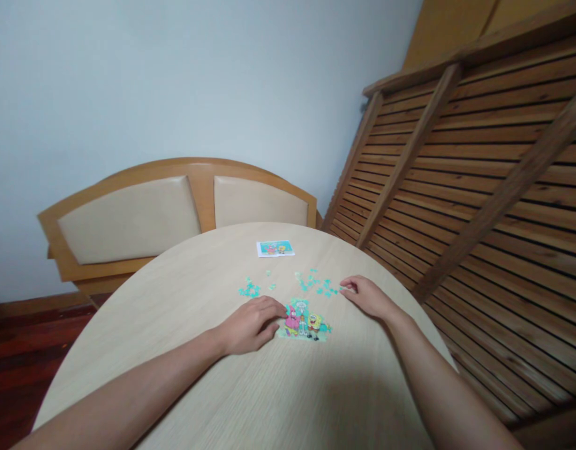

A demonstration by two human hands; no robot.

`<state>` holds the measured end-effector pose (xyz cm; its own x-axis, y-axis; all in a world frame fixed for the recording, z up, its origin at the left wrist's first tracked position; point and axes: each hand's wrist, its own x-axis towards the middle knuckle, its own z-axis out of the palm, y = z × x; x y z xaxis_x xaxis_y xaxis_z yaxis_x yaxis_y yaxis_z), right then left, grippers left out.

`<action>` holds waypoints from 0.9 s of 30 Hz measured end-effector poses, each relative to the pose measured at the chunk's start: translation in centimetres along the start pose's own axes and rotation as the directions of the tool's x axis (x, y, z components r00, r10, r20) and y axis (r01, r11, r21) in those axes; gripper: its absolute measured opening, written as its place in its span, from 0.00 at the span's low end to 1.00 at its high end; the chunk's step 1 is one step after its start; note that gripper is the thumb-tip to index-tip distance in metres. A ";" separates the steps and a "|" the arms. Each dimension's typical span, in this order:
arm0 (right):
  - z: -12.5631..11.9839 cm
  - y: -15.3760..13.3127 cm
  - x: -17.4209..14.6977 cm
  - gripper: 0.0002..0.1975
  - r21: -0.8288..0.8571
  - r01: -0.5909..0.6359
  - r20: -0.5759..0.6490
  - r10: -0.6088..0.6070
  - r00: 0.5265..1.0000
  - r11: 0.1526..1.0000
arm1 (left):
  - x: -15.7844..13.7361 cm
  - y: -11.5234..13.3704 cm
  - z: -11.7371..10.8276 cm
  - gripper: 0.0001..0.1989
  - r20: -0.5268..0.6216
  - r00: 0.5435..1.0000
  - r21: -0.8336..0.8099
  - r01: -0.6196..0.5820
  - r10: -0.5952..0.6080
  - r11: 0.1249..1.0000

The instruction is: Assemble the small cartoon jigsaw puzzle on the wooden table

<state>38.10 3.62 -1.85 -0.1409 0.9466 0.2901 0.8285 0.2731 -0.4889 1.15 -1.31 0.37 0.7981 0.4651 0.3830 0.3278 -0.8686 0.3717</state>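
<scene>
Our left hand [252, 325] touches the partly built puzzle [301, 322], well in from the worktop's [212, 400] far edge, its grip apart; beside loose pieces [320, 290], we cannot tell whether our right hand's [369, 297] grip is closed.

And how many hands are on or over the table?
2. The left hand is at the left edge of the joined puzzle; the right hand is beside the loose pieces on the right.
</scene>
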 end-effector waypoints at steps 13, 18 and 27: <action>-0.6 -0.5 -0.4 0.09 0.045 0.064 0.082 -0.067 0.994 0.997 | 0.0 0.1 0.0 0.20 0.074 0.996 0.035 -0.052 0.049 0.998; -0.4 -1.4 -0.5 0.10 0.138 0.055 0.122 -0.073 0.990 0.989 | -0.2 -0.1 0.2 0.21 0.070 0.997 0.069 -0.023 0.019 0.997; -0.1 -1.6 -0.4 0.14 0.038 0.022 0.095 -0.025 0.995 0.999 | -0.2 0.1 0.1 0.18 0.052 0.999 0.064 -0.013 0.009 0.998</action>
<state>36.86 2.82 -1.10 -0.2129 0.9514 0.2225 0.8040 0.3000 -0.5134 1.08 -1.47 0.21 0.8263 0.4475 0.3422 0.3494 -0.8836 0.3118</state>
